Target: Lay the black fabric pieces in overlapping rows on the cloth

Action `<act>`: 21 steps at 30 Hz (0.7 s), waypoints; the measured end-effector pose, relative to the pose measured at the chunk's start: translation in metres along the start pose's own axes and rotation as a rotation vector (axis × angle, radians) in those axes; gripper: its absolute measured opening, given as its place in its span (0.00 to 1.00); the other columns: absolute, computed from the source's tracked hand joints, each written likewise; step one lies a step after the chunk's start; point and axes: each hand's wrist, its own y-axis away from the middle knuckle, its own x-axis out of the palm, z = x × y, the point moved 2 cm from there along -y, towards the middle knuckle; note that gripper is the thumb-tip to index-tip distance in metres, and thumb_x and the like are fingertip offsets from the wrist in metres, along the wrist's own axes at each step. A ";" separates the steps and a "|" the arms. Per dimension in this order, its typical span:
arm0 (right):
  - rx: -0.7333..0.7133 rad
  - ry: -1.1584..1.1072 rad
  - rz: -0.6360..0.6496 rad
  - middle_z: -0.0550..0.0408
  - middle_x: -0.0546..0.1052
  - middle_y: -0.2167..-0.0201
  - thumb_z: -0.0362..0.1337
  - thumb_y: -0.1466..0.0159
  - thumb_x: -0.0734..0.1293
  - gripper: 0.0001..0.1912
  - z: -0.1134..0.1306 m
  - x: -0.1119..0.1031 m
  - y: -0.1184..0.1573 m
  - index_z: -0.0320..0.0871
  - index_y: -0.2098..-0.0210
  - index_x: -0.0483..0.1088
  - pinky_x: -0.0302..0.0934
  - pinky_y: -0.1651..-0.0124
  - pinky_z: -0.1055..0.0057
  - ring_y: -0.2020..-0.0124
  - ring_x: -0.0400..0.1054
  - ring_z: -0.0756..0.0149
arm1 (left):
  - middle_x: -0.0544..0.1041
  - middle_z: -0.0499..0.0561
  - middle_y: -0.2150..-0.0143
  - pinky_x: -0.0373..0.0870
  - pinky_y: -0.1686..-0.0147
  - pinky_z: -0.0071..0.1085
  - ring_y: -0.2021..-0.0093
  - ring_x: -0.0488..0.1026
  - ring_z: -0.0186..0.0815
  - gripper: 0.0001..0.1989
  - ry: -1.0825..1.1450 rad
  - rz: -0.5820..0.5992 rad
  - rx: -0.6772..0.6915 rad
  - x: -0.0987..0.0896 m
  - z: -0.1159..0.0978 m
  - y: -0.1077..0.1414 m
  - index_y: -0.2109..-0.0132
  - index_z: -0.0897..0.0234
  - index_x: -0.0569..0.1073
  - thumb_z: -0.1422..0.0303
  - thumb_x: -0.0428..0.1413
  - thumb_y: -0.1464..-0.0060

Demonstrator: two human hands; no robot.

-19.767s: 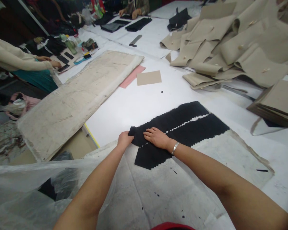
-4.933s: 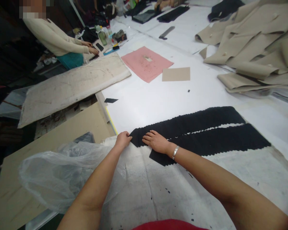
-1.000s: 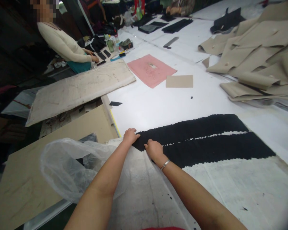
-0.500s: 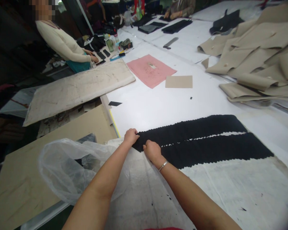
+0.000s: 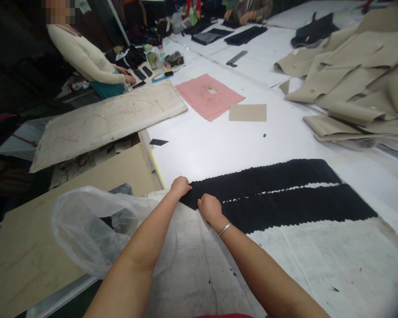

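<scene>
Two long black fabric strips with zigzag edges lie side by side, the far strip point(image 5: 268, 174) and the near strip point(image 5: 301, 205), on a pale, worn cloth point(image 5: 305, 256). A narrow jagged gap runs between them. My left hand point(image 5: 180, 186) pinches the left end corner of the black fabric. Closed on the near corner of that same end is my right hand point(image 5: 211, 210), with a metal bracelet at the wrist. The fingertips of both hands are partly hidden.
A clear plastic bag point(image 5: 82, 229) lies left of my left forearm. Ahead are a pink cloth point(image 5: 207, 104), a beige rectangle point(image 5: 248, 113) and a small black scrap point(image 5: 158, 142). Beige pieces point(image 5: 345, 75) are heaped right. A person point(image 5: 82, 53) works at far left.
Both hands keep their hold on the black fabric and have hardly moved. The view has shifted very slightly.
</scene>
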 end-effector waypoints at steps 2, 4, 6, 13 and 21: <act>0.002 -0.003 -0.004 0.44 0.76 0.67 0.40 0.39 0.58 0.13 0.000 0.001 0.000 0.38 0.66 0.71 0.59 0.64 0.71 0.63 0.70 0.61 | 0.76 0.51 0.68 0.64 0.69 0.27 0.66 0.71 0.35 0.09 -0.011 0.013 0.014 -0.002 0.000 -0.002 0.66 0.63 0.75 0.66 0.57 0.57; 0.004 -0.007 -0.002 0.44 0.76 0.67 0.40 0.39 0.58 0.13 0.001 0.001 0.000 0.37 0.66 0.71 0.59 0.63 0.71 0.63 0.70 0.61 | 0.76 0.51 0.67 0.64 0.68 0.28 0.66 0.71 0.35 0.09 -0.019 0.015 0.028 -0.003 0.000 -0.003 0.66 0.63 0.75 0.66 0.58 0.57; 0.005 -0.012 0.001 0.44 0.76 0.67 0.39 0.40 0.58 0.13 0.002 0.001 0.000 0.38 0.65 0.71 0.59 0.63 0.70 0.63 0.70 0.60 | 0.76 0.51 0.66 0.64 0.67 0.28 0.65 0.71 0.35 0.09 -0.028 0.017 0.044 -0.005 -0.001 -0.003 0.65 0.63 0.75 0.66 0.58 0.57; 0.012 -0.012 0.016 0.44 0.76 0.66 0.39 0.40 0.58 0.13 0.002 0.003 0.001 0.38 0.65 0.70 0.59 0.64 0.71 0.63 0.70 0.61 | 0.76 0.52 0.64 0.65 0.67 0.28 0.64 0.71 0.36 0.10 -0.054 0.019 0.076 -0.007 -0.003 -0.005 0.65 0.63 0.75 0.67 0.58 0.58; 0.012 -0.017 -0.010 0.48 0.76 0.69 0.45 0.39 0.59 0.15 -0.009 -0.009 0.003 0.39 0.66 0.69 0.56 0.67 0.73 0.65 0.70 0.63 | 0.74 0.52 0.57 0.64 0.63 0.28 0.59 0.70 0.36 0.17 -0.030 -0.025 0.079 -0.004 0.003 -0.001 0.56 0.60 0.69 0.65 0.58 0.56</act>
